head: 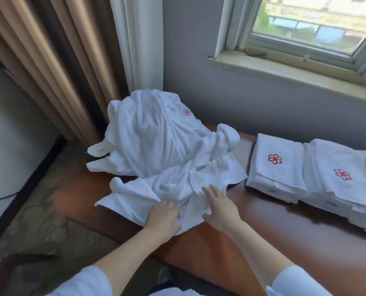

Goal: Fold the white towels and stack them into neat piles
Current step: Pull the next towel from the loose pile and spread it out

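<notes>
A rumpled white towel (169, 189) lies spread at the near left edge of the brown table (274, 242). My left hand (163, 216) grips a bunch of its cloth near the front edge. My right hand (220, 208) rests flat on the same towel, fingers apart. Behind it a heap of unfolded white towels (154, 133) with a red flower logo is piled at the table's far left end. On the right stand two piles of folded towels, one nearer the middle (278, 165) and one at the far right (344, 180), both with red logos on top.
A grey wall and a window sill (284, 69) run behind the table. Brown and white curtains (75, 60) hang at the left. Patterned floor (38, 210) lies beyond the table's left end. Bare tabletop shows in front of the folded piles.
</notes>
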Demonstrator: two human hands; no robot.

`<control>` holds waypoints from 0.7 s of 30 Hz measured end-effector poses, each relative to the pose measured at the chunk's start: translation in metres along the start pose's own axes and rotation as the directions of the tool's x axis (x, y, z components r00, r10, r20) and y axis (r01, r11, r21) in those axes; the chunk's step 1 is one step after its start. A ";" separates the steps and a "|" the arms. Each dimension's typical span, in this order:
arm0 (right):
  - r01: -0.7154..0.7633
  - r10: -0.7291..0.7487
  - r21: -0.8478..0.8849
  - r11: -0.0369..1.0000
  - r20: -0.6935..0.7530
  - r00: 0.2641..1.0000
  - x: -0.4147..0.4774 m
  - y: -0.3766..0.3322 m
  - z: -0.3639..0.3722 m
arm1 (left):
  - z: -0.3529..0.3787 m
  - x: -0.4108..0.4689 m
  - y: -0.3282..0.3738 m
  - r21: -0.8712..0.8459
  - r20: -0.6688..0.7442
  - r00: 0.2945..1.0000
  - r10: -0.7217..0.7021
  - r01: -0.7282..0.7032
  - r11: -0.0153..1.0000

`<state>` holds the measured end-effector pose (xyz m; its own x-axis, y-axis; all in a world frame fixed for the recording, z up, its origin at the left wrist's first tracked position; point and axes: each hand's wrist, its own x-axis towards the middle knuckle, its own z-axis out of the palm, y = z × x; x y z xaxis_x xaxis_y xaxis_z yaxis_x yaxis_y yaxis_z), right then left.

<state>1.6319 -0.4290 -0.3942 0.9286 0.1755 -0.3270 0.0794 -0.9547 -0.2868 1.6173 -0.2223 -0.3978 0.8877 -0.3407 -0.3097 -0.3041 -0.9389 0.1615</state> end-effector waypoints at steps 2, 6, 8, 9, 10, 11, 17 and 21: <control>-0.047 0.042 -0.056 0.997 -0.077 0.996 0.002 -0.002 0.005 | 0.002 0.004 -0.004 0.003 -0.011 0.998 0.068 -0.068 0.998; -0.196 0.200 0.041 0.980 -0.220 0.955 0.005 -0.005 0.000 | -0.002 0.009 -0.007 -0.245 -0.094 0.994 0.060 -0.082 0.966; -0.244 0.295 0.210 0.947 -0.261 0.919 0.005 -0.006 -0.012 | -0.013 0.015 -0.005 -0.338 -0.140 0.990 0.024 -0.071 0.939; -0.250 0.332 0.287 0.924 -0.283 0.900 0.005 -0.006 -0.021 | -0.022 0.019 -0.003 -0.376 -0.175 0.985 0.009 -0.075 0.924; -0.245 0.361 0.360 0.900 -0.306 0.881 0.006 -0.007 -0.031 | -0.034 0.024 -0.001 -0.411 -0.219 0.976 -0.007 -0.086 0.907; -0.227 0.388 0.433 0.872 -0.330 0.860 0.005 -0.008 -0.042 | -0.047 0.029 0.001 -0.443 -0.268 0.963 -0.019 -0.106 0.890; 0.004 0.498 0.695 0.719 -0.519 0.694 -0.009 -0.012 -0.108 | -0.109 0.048 0.019 -0.474 -0.472 0.881 -0.007 -0.247 0.846; 0.137 0.526 0.724 0.676 -0.604 0.598 -0.036 0.001 -0.140 | -0.138 0.045 0.041 -0.448 -0.576 0.817 0.002 -0.318 0.836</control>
<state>1.6495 -0.4697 -0.2564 0.8165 -0.5426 0.1972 -0.0818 -0.4468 -0.8909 1.6928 -0.2691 -0.2762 0.9240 -0.2523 0.2875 -0.3818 -0.6542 0.6529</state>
